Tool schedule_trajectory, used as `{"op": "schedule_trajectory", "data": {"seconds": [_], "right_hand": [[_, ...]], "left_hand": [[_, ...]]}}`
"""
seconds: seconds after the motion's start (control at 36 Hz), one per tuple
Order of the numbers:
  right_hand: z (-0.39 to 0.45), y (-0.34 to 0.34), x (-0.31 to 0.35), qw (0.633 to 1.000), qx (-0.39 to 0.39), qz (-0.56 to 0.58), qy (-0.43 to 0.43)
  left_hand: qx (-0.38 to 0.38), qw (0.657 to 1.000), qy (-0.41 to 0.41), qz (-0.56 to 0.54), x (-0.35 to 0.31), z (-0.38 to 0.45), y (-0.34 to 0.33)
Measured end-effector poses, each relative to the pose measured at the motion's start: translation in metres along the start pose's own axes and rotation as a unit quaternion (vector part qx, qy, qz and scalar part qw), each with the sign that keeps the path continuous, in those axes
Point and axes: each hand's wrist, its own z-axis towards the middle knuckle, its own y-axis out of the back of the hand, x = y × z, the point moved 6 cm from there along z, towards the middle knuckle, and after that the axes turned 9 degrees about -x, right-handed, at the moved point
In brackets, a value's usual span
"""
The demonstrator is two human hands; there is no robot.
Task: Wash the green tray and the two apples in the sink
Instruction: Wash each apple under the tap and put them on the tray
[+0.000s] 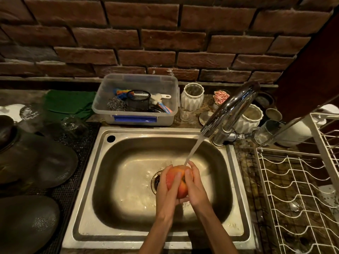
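Both hands meet over the middle of the sink, cupping one apple [175,177] between them. The left hand [167,192] wraps its fingers around the apple's left side and underside; the right hand [194,187] curls over its right side, with its fingertips laid across the top. The apple is red and orange, nearly round, so no long axis is clear — its stem end cannot be made out behind the fingers. It sits just above the drain [156,182], and the stream of water [194,150] from the chrome faucet [233,107] lands on its upper right edge.

The stainless steel sink [128,180] is set into a dark, mottled stone tabletop [245,162] that looks wet. Behind the basin stands a clear plastic tub [135,98] holding a steel scourer, a black mesh cup and brushes. To its right are two white ribbed jars [192,96] and some glasses; to its left lies a folded green cloth [67,102]. A white wire dish rack [300,180] fills the right side. On the left, dark bowls [45,158] rest upside down on a black mesh mat — upturned glasses stand nearby. A red brick wall [146,33] runs along the back.
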Motion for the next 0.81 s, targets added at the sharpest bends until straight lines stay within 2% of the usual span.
{"op": "schedule_trajectory", "data": {"seconds": [0.08,0.19,0.25,0.33,0.47,0.67,0.81], "right_hand": [[-0.005,0.0,0.0,1.0,0.009,0.025,0.006],[-0.011,0.004,-0.006,0.999,0.005,0.01,0.042],[-0.01,0.005,-0.006,0.998,-0.027,0.001,0.05],[-0.007,0.006,-0.005,0.992,-0.121,0.012,0.038],[-0.001,0.008,-0.011,0.973,-0.189,0.125,-0.048],[-0.002,0.01,-0.031,0.944,-0.139,0.223,-0.201],[-0.004,0.006,-0.03,0.967,-0.092,0.18,-0.156]], "left_hand": [[-0.009,0.999,0.034,-0.011,-0.001,0.005,0.0],[0.036,0.996,0.084,-0.008,-0.004,0.01,-0.004],[0.048,0.995,0.082,-0.005,-0.006,0.009,-0.007],[0.037,0.997,0.066,-0.004,-0.006,0.003,-0.013],[0.003,0.997,-0.002,0.071,-0.012,0.0,-0.012],[0.041,0.995,-0.025,0.084,-0.002,-0.007,-0.002],[0.047,0.997,0.05,0.022,0.01,-0.005,0.003]]}}
